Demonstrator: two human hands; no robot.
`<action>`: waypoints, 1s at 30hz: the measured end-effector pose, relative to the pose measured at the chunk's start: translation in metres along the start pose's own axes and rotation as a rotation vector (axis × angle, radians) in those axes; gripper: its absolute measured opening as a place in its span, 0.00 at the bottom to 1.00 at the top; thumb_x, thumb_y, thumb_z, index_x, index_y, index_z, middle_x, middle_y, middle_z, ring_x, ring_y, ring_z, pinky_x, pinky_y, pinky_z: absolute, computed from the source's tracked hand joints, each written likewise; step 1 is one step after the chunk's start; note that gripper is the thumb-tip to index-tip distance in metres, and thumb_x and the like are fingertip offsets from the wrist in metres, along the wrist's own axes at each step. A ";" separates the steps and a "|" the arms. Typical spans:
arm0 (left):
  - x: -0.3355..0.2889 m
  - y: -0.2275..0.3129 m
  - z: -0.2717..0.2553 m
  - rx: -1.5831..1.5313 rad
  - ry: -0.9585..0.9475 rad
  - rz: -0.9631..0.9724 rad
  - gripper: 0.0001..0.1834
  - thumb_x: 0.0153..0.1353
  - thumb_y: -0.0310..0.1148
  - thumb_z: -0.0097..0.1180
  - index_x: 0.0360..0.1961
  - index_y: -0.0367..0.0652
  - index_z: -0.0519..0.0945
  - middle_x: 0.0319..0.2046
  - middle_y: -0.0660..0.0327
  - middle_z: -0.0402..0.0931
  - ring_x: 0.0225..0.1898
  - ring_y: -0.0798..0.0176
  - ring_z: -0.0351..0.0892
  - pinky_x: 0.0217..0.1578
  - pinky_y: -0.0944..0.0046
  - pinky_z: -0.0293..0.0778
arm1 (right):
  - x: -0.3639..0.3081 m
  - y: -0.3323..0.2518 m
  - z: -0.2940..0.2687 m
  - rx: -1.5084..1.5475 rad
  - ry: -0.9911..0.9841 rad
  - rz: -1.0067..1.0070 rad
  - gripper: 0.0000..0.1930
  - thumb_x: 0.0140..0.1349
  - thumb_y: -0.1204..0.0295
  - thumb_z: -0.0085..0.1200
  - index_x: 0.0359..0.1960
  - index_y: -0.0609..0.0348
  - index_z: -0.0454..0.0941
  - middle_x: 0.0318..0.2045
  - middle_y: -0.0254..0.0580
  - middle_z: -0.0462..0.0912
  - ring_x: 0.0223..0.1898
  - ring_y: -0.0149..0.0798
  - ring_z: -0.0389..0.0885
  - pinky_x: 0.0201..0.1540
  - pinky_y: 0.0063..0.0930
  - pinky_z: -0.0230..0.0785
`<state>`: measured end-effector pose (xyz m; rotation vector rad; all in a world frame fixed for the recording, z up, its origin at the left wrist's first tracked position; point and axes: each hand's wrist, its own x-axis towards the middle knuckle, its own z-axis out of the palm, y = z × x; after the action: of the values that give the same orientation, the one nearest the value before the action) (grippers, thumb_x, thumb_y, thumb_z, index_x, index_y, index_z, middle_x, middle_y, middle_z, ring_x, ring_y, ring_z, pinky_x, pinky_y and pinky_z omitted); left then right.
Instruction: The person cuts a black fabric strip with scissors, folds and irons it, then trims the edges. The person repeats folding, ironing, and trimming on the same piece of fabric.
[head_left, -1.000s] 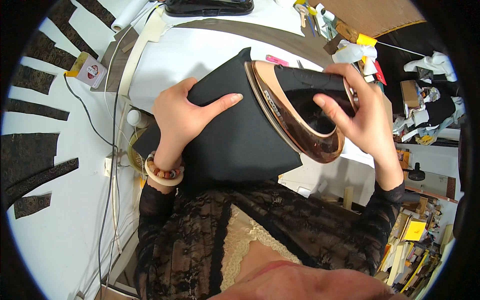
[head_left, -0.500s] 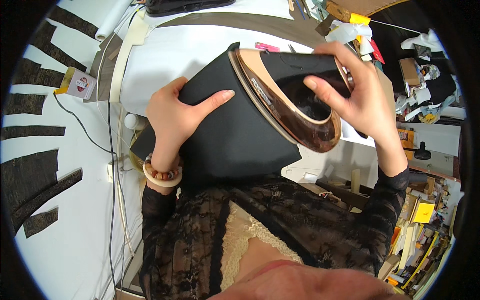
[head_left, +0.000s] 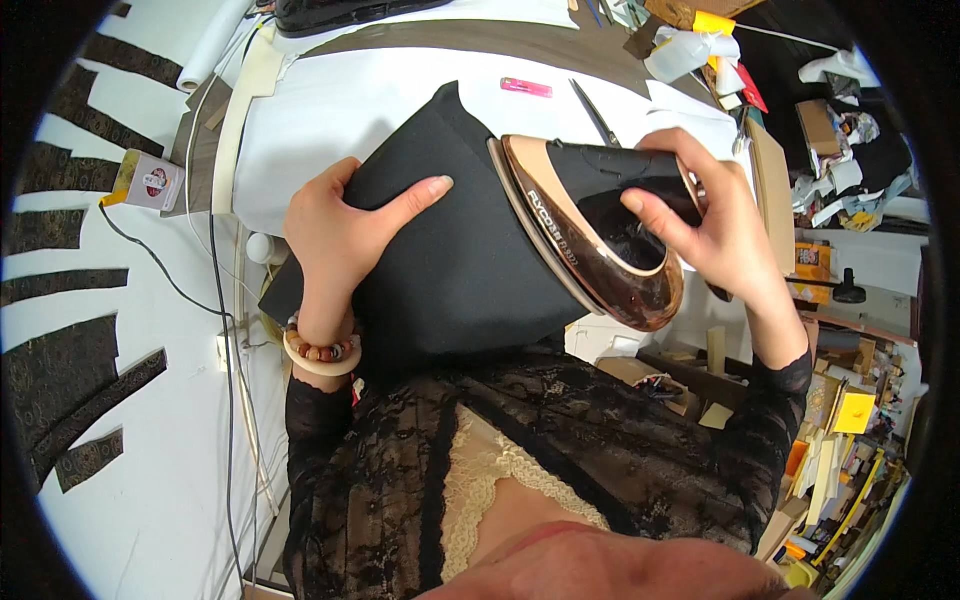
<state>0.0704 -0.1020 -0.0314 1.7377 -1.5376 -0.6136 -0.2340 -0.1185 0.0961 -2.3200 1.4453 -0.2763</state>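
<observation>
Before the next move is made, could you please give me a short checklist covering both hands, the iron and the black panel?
1. Right hand has a grip on the iron: ok.
2. Left hand holds the black panel, thumb on top: ok.
3. Left thumb is apart from the iron, with black surface showing between: ok.
4. Pink packet on the white table lies apart from the iron: ok.
5. Iron is hot or cold: cannot tell.
6. Left fingers behind the panel are well placed: cannot tell, mostly hidden.
</observation>
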 end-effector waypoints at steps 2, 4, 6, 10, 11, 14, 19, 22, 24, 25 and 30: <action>0.005 -0.002 0.007 0.015 -0.006 0.010 0.29 0.43 0.55 0.77 0.26 0.34 0.84 0.20 0.59 0.82 0.21 0.66 0.80 0.25 0.70 0.72 | 0.007 -0.001 -0.001 0.011 0.022 -0.011 0.19 0.63 0.65 0.64 0.49 0.61 0.74 0.30 0.41 0.82 0.33 0.27 0.80 0.37 0.24 0.75; 0.007 -0.004 0.012 0.005 -0.020 -0.035 0.29 0.43 0.54 0.77 0.27 0.34 0.84 0.21 0.59 0.82 0.21 0.66 0.80 0.26 0.70 0.73 | 0.017 -0.005 -0.002 -0.019 0.062 -0.099 0.19 0.63 0.65 0.65 0.50 0.61 0.74 0.27 0.42 0.82 0.29 0.26 0.81 0.33 0.23 0.75; 0.007 -0.007 0.012 0.023 -0.054 -0.063 0.28 0.45 0.50 0.77 0.30 0.32 0.85 0.22 0.58 0.83 0.23 0.66 0.81 0.27 0.70 0.75 | 0.017 -0.005 0.000 -0.029 0.061 -0.131 0.19 0.62 0.65 0.65 0.49 0.61 0.74 0.26 0.44 0.83 0.29 0.27 0.83 0.31 0.26 0.76; 0.008 -0.012 0.016 -0.088 -0.007 -0.126 0.32 0.41 0.58 0.76 0.21 0.36 0.79 0.16 0.63 0.76 0.18 0.68 0.74 0.23 0.70 0.69 | -0.011 0.015 0.016 -0.017 0.109 -0.122 0.16 0.62 0.63 0.64 0.43 0.59 0.75 0.20 0.47 0.79 0.16 0.42 0.78 0.22 0.29 0.67; 0.010 -0.010 0.015 -0.070 -0.038 -0.138 0.28 0.44 0.52 0.76 0.27 0.33 0.82 0.20 0.60 0.80 0.21 0.67 0.78 0.25 0.70 0.72 | -0.016 0.022 0.019 0.042 0.117 -0.116 0.16 0.62 0.64 0.64 0.43 0.59 0.75 0.21 0.46 0.80 0.17 0.41 0.78 0.22 0.29 0.67; 0.012 -0.007 0.015 -0.275 -0.049 -0.157 0.30 0.43 0.53 0.77 0.29 0.33 0.84 0.21 0.59 0.82 0.21 0.67 0.80 0.27 0.70 0.75 | -0.029 0.038 0.009 0.150 0.100 -0.073 0.14 0.62 0.67 0.64 0.44 0.60 0.75 0.25 0.38 0.83 0.23 0.31 0.81 0.29 0.25 0.73; 0.017 -0.015 0.018 -0.282 -0.059 -0.174 0.29 0.44 0.52 0.77 0.33 0.33 0.86 0.23 0.58 0.83 0.22 0.65 0.82 0.29 0.70 0.77 | -0.050 0.037 -0.027 0.105 0.180 -0.028 0.16 0.62 0.64 0.65 0.45 0.61 0.78 0.31 0.35 0.81 0.36 0.26 0.77 0.43 0.25 0.71; 0.018 -0.013 0.022 -0.343 -0.063 -0.184 0.29 0.44 0.51 0.78 0.33 0.33 0.86 0.23 0.58 0.83 0.22 0.65 0.81 0.28 0.70 0.76 | -0.042 0.027 -0.030 0.023 0.207 -0.093 0.17 0.61 0.64 0.67 0.44 0.63 0.79 0.29 0.36 0.78 0.31 0.26 0.74 0.37 0.24 0.70; 0.017 -0.005 0.027 -0.367 -0.066 -0.194 0.26 0.46 0.48 0.78 0.33 0.33 0.86 0.23 0.59 0.83 0.23 0.67 0.80 0.28 0.71 0.76 | -0.034 0.021 -0.026 -0.058 0.137 -0.156 0.20 0.62 0.63 0.65 0.50 0.62 0.77 0.32 0.39 0.82 0.35 0.30 0.81 0.41 0.24 0.74; 0.017 -0.004 0.030 -0.366 -0.078 -0.176 0.26 0.47 0.47 0.78 0.33 0.33 0.85 0.23 0.59 0.83 0.23 0.68 0.80 0.28 0.71 0.76 | -0.028 0.015 -0.018 -0.024 0.145 -0.189 0.20 0.62 0.63 0.65 0.49 0.62 0.77 0.30 0.38 0.82 0.31 0.30 0.81 0.38 0.24 0.74; 0.013 -0.006 0.026 -0.438 -0.082 -0.181 0.21 0.50 0.43 0.77 0.33 0.33 0.86 0.25 0.60 0.84 0.25 0.70 0.80 0.29 0.72 0.75 | -0.008 -0.007 -0.024 0.006 -0.055 -0.137 0.16 0.64 0.63 0.63 0.38 0.62 0.72 0.17 0.41 0.70 0.16 0.36 0.69 0.22 0.29 0.58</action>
<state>0.0566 -0.1195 -0.0507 1.5328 -1.1918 -1.0388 -0.2404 -0.1142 0.1212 -2.4064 1.2607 -0.2529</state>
